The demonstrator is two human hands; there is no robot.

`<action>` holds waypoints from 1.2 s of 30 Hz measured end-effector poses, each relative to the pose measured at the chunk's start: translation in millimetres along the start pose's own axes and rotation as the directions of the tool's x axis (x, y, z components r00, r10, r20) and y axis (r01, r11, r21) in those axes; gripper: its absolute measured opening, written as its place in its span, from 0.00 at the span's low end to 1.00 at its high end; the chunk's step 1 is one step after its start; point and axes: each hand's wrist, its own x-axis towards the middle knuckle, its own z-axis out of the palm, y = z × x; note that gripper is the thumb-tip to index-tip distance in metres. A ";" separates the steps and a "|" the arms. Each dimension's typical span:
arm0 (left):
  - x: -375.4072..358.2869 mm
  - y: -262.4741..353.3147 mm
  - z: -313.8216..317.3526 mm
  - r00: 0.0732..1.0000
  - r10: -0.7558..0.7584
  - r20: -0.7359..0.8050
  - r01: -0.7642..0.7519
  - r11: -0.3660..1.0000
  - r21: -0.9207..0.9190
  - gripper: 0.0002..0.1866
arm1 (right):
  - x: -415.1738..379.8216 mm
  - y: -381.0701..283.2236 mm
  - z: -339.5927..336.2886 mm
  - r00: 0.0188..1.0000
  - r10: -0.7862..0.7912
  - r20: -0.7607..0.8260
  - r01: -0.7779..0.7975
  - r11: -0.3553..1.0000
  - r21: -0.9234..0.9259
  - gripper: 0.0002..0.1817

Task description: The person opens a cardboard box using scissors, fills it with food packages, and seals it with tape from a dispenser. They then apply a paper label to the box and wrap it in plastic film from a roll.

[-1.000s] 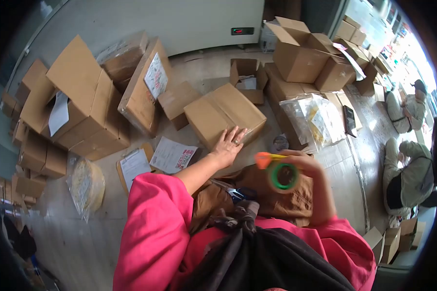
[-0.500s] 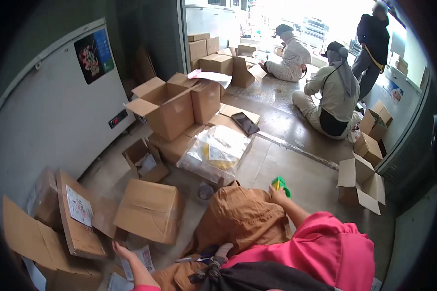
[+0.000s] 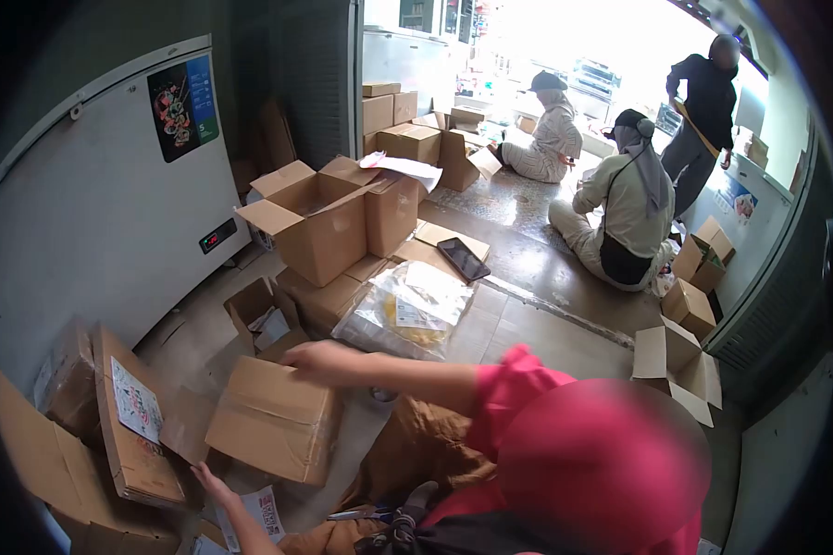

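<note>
A closed cardboard box (image 3: 273, 421) with tape along its top stands before me. My right hand (image 3: 317, 363), smeared by motion, is at the box's far upper edge with its fingers curled. Whether anything is in that hand is hidden. My left hand (image 3: 215, 486) is near the box's lower left side, open with its fingers apart, close to a raised cardboard flap (image 3: 185, 427). Printed sheets of paper (image 3: 257, 513) lie beside my left wrist. My right forearm crosses above my brown trousers (image 3: 426, 453).
Open boxes (image 3: 315, 245) and a plastic-wrapped pack (image 3: 412, 310) stand ahead, with a phone (image 3: 463, 259) on cardboard. A flat carton (image 3: 139, 416) leans left by a white chest freezer (image 3: 102, 203). Two people (image 3: 625, 199) sit on the floor; another person (image 3: 708, 116) stands behind.
My right hand has swung left from the right side of my lap to the closed box. The green-and-yellow object it held is out of sight. My left hand moved slightly left.
</note>
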 end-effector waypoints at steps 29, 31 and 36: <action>-6.3 138.7 13.5 0.983 0.178 0.033 -0.167 0.960 -0.224 0.33 | 262.9 -6.2 194.1 0.901 0.408 0.150 -0.432 0.804 0.409 0.25; -18.8 171.7 11.1 0.963 0.266 0.045 -0.257 0.956 -0.140 0.33 | 242.1 -10.5 161.0 0.955 0.296 -0.009 -0.258 0.846 0.466 0.26; -54.6 188.2 18.2 0.915 0.282 0.288 -0.222 0.949 -0.223 0.32 | 128.0 -32.9 73.6 0.934 0.346 -0.086 -0.325 0.925 0.196 0.24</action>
